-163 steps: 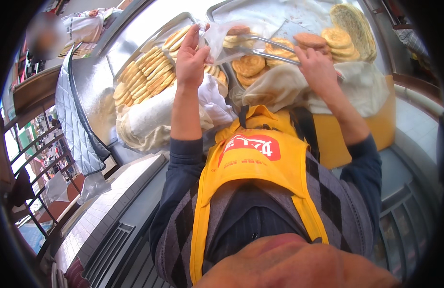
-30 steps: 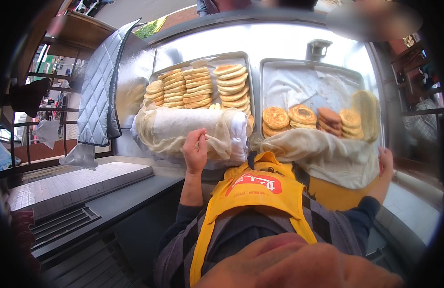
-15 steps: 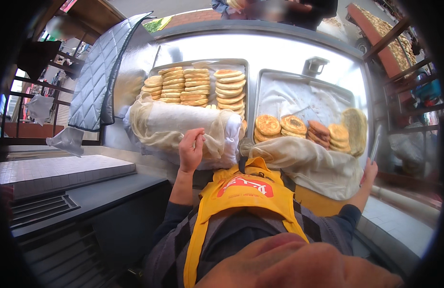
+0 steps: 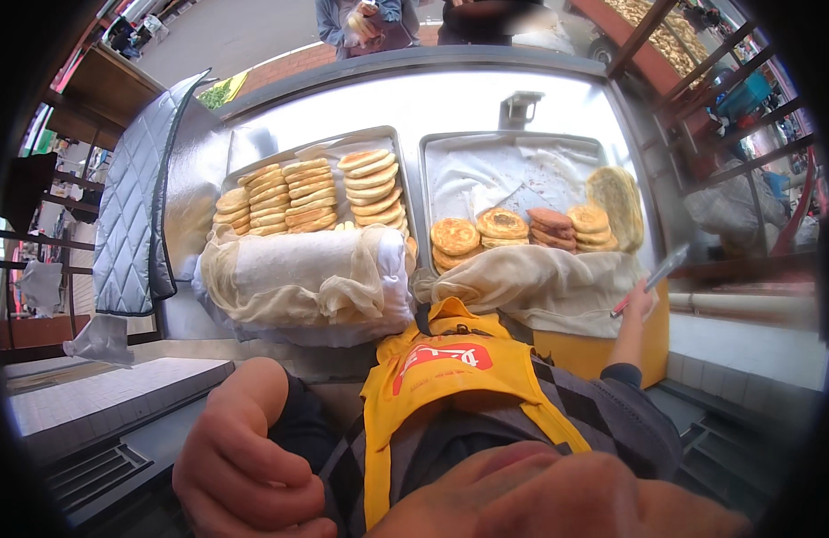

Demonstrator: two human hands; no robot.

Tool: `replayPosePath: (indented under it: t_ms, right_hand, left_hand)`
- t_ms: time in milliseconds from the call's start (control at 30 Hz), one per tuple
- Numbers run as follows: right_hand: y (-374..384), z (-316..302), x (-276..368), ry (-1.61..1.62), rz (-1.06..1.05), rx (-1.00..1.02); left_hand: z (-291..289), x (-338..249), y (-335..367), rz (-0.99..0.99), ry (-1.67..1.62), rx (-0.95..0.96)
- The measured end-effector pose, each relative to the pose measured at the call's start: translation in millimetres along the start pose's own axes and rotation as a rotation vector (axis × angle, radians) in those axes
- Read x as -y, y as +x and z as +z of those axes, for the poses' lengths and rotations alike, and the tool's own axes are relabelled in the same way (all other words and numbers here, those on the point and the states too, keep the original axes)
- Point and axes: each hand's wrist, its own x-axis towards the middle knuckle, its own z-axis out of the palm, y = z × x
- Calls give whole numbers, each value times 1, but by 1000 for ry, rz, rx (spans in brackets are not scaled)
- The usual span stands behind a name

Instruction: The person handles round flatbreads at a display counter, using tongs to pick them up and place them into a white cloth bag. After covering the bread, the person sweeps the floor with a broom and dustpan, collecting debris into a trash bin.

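Note:
My left hand [image 4: 248,457] is raised close in front of me at the lower left, fingers curled in, with nothing visible in them. At the right, beside the counter's edge, my right hand [image 4: 640,300] grips a long silver tool with a red end [image 4: 665,269]; whether it is tongs or a knife I cannot tell. Nearest to that hand is a beige cloth [image 4: 558,291] over the front of the right tray [image 4: 513,136]. Round flatbreads [image 4: 455,236] stand there in short stacks, one reddish-brown. The left tray [image 4: 398,148] bears taller stacks of pale flatbreads [image 4: 311,193], partly covered by white and beige cloths [image 4: 280,278].
A silver quilted cover [image 4: 132,206] hangs over the counter's left side. Beyond the counter's far ledge [image 4: 414,61] stand two people, one with a hand [image 4: 365,22] near the chest. A metal fitting [image 4: 520,108] sits behind the right tray. Dark railings [image 4: 746,134] flank the right side.
My left hand has lifted away from the white cloth and come back toward me. My right hand still holds the tool, now tilted outward. The whole view has shifted.

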Motion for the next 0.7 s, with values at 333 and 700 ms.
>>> replayPosePath:
  t_ms: [333, 700]
  right_hand:
    - [-42, -31, -31, -295, -7, 39]
    - [-22, -41, -154, -677, -60, -8]
  left_hand:
    - [29, 23, 0, 106, -117, -172]
    - [6, 38, -7, 45, -322, -52]
